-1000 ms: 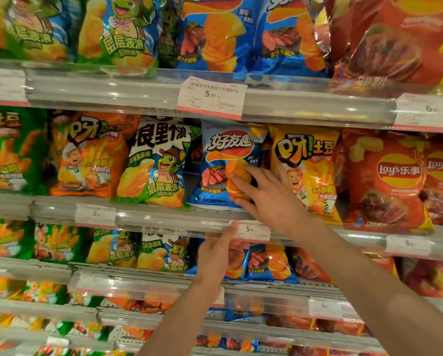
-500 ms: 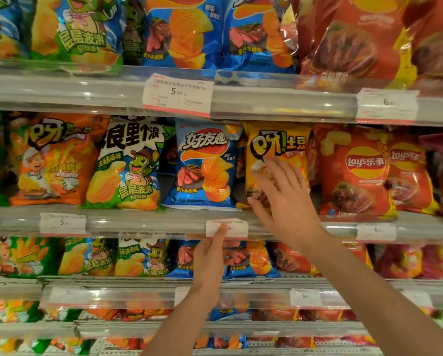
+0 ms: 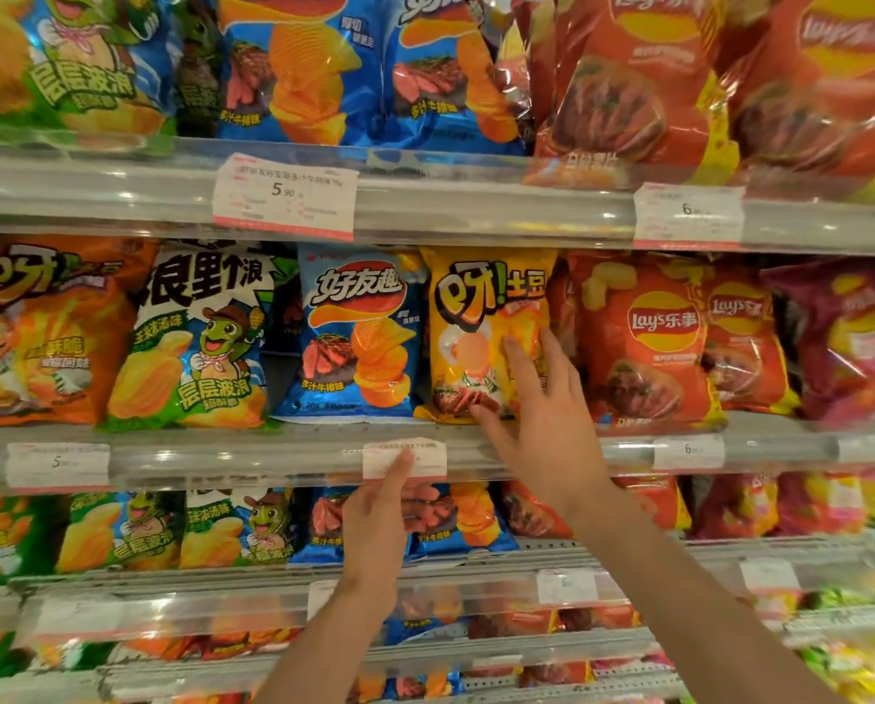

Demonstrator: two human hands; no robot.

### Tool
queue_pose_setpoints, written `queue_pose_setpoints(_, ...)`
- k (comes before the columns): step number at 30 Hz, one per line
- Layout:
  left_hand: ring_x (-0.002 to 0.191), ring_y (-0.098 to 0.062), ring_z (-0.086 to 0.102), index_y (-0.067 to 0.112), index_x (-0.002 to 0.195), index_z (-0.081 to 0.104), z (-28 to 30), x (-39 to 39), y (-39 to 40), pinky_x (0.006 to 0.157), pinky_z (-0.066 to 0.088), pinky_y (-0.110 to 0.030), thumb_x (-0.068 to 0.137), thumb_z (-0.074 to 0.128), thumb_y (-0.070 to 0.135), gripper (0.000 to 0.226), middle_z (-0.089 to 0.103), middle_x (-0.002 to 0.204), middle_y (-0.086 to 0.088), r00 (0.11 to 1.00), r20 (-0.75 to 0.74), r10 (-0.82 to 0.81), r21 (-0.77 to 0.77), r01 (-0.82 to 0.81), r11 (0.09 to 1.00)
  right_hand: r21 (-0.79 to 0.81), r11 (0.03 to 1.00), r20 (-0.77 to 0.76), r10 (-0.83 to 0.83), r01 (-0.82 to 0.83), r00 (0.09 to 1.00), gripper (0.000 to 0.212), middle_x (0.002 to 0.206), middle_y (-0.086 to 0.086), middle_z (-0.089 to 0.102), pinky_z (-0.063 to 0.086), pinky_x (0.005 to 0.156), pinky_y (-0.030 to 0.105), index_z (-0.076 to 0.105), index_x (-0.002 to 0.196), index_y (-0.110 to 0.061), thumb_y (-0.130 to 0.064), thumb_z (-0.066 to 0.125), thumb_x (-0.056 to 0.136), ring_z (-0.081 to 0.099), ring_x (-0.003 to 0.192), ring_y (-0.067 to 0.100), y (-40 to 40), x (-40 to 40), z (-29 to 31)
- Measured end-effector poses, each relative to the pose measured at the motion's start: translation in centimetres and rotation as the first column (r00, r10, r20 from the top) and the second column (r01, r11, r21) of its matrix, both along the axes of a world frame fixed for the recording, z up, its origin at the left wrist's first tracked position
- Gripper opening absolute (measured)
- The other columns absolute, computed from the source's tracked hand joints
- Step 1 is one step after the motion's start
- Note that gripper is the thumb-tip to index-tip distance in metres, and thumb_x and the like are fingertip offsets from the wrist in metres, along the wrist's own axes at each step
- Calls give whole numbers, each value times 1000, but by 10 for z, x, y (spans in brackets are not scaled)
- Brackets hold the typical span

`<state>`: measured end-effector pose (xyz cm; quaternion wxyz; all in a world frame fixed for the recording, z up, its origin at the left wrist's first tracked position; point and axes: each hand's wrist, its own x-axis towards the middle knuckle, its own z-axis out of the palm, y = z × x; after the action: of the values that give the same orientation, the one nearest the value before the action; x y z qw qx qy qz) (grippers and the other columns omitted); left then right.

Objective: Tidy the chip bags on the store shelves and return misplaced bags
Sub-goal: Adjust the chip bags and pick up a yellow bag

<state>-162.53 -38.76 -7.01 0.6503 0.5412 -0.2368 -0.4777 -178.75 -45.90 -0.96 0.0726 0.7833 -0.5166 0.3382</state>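
Observation:
A yellow chip bag (image 3: 476, 317) stands upright on the middle shelf between a blue steak-flavour bag (image 3: 359, 337) and a red Lay's bag (image 3: 649, 343). My right hand (image 3: 542, 419) lies on the yellow bag's lower right front, fingers spread, thumb at its bottom edge. My left hand (image 3: 382, 520) is lower, its thumb touching a price tag (image 3: 405, 457) on the middle shelf rail (image 3: 252, 454); its fingers are curled in front of the blue bags on the shelf below.
A green-and-white bag (image 3: 197, 337) and an orange bag (image 3: 44, 332) fill the middle shelf's left. More red and purple bags (image 3: 842, 337) stand to the right. Shelves above and below are packed with bags behind clear rails.
My right hand left the blue bag and moved right onto the yellow bag. The view shifted right. My left hand stayed at the price tag.

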Motion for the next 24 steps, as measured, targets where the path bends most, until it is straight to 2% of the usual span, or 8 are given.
queue_pose_setpoints(2,47,-6,64,2,70,76,1,0,0,46,46,-17,94,67,38,45,76,66,-10,1000,7,5,10,-5,1000,-22,1000,-41,1,-2,999,74,169,12,15,39,113,50,38,151,-16,-53,63,92,32,144,41,-2,-1,3)
queue_pose_setpoints(5,46,-5,64,1,66,75,1,-1,1,45,46,-16,94,68,37,46,76,64,-10,1000,4,9,7,-9,1000,-25,1000,-92,-15,13,996,73,168,6,22,41,111,50,39,150,-16,-57,58,92,34,142,39,-6,-3,7)
queue_pose_setpoints(10,46,-6,63,3,64,76,3,0,2,46,47,-16,94,68,37,46,75,64,-11,1000,4,-12,8,12,1000,-31,999,-104,-26,23,994,74,165,5,28,41,110,50,39,151,-15,-58,58,93,35,141,40,-9,-3,3)
queue_pose_setpoints(13,49,-5,64,2,69,78,4,0,2,48,47,-17,95,67,39,46,76,67,-11,1000,20,-14,25,14,1000,-13,1000,-75,-22,21,997,77,165,4,30,41,110,51,36,153,-15,-58,58,93,35,141,39,-12,-4,2)
queue_pose_setpoints(18,50,-5,64,-1,77,80,5,3,3,51,47,-19,96,65,39,46,77,70,-10,999,31,-45,37,43,998,2,1000,-55,-10,10,998,79,169,3,20,37,113,52,28,158,-16,-58,54,96,28,149,37,-13,-4,-3)
queue_pose_setpoints(22,49,-5,65,9,66,80,5,9,7,51,48,-20,100,59,39,50,77,67,-11,994,48,-94,18,93,995,1,999,-7,-40,40,999,78,171,7,9,32,117,52,19,161,-18,-58,47,100,21,154,34,-6,-3,-14)
queue_pose_setpoints(24,50,-6,65,8,69,80,6,9,7,49,48,-18,101,56,39,51,77,67,-11,992,62,-106,7,105,994,9,997,26,-74,74,997,76,171,10,8,29,120,55,19,161,-17,-59,40,101,21,154,35,0,-1,-22)
